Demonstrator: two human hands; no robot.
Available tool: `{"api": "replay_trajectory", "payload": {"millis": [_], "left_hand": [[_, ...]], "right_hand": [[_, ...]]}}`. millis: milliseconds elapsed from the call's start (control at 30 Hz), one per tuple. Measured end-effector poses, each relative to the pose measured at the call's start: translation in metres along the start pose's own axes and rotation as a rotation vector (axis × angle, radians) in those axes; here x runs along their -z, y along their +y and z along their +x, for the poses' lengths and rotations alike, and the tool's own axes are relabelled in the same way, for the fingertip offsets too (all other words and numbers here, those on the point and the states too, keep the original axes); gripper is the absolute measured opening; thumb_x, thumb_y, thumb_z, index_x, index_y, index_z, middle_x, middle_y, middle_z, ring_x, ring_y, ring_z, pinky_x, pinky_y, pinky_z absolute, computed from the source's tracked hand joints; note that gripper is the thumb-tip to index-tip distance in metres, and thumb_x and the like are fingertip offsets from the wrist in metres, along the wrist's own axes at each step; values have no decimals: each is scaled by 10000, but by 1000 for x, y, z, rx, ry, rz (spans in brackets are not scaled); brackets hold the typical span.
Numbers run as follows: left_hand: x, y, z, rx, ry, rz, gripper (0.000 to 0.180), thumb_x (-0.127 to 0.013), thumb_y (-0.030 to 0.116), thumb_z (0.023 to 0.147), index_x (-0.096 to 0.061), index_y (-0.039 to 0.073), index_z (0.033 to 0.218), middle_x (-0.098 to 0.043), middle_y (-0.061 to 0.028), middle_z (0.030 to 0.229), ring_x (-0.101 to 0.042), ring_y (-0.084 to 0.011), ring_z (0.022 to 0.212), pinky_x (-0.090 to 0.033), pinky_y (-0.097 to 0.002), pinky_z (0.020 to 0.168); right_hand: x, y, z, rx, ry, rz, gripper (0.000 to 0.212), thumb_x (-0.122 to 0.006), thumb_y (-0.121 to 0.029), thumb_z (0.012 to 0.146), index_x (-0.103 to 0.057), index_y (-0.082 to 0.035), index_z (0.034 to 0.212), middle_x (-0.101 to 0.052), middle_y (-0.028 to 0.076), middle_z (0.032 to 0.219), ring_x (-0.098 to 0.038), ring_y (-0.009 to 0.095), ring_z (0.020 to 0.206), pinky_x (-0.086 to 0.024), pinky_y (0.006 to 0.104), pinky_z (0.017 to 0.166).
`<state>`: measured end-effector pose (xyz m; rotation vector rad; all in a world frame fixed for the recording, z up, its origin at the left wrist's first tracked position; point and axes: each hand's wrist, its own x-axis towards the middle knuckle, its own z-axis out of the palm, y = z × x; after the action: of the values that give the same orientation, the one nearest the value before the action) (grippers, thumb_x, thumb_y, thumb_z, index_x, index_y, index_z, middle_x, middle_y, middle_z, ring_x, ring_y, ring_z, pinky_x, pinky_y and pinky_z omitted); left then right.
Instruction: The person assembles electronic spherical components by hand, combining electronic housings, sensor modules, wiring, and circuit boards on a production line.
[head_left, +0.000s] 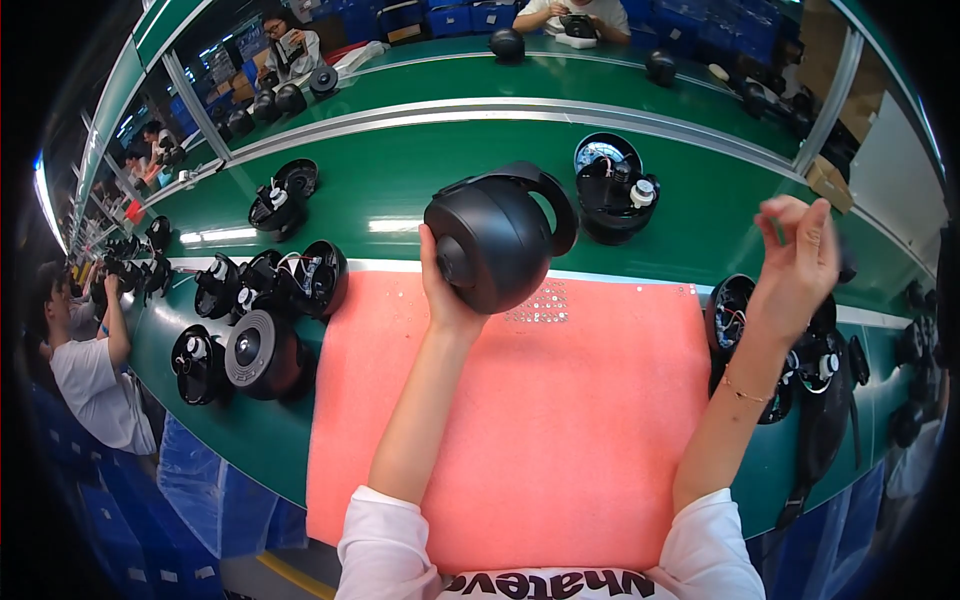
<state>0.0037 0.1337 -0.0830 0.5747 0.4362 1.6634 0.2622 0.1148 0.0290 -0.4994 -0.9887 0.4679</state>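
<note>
My left hand (447, 287) grips a black ball-shaped housing (492, 240) with a loop handle, tilted and held over the far edge of a pink foam mat (520, 430). The palm supports it from its left side and below. My right hand (797, 262) is raised to the right, apart from the housing. Its fingers are loosely bent with gaps between them, and I see nothing in them. Small metal screws (540, 306) lie in rows on the mat just beneath the housing.
Opened black housings (322, 278) with wires and white parts stand left of the mat; more opened housings (820, 370) sit on the right. Two others (618, 195) (277, 207) rest on the green conveyor (400, 165) beyond. A metal rail crosses behind. Co-workers sit across and at left.
</note>
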Motion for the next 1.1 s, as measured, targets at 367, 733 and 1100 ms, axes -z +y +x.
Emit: {"api": "replay_trajectory", "payload": {"millis": [367,733,1100], "left_hand": [[-8,11,12,229,16,-32,580,-565,318,837,-332,28,1281,-388,-193,1274,-428,-347,1181,-431,-528,932],[20,-1,68,304,220,325,768,-712,390,723,-311,44,1279,-333,-183,1174,-393,-354,1145,-395,-536,949],[15,42,-39,166,44,262,596,-415,471,888,-304,113,1351,-405,-188,1222,-442,-246,1110,-410,-354,944]], "right_hand": [[36,151,-35,-1333,-251,59,342,-592,-401,833,-542,-64,811,-586,74,730,-538,133,600,-448,280,514],[51,206,-44,-979,245,483,428,-601,-225,849,-379,-8,1143,-492,167,1102,-498,285,1038,-453,397,924],[-8,101,-26,-828,-102,145,307,-530,-230,856,-456,-48,1092,-614,137,938,-626,230,845,-525,329,753]]}}
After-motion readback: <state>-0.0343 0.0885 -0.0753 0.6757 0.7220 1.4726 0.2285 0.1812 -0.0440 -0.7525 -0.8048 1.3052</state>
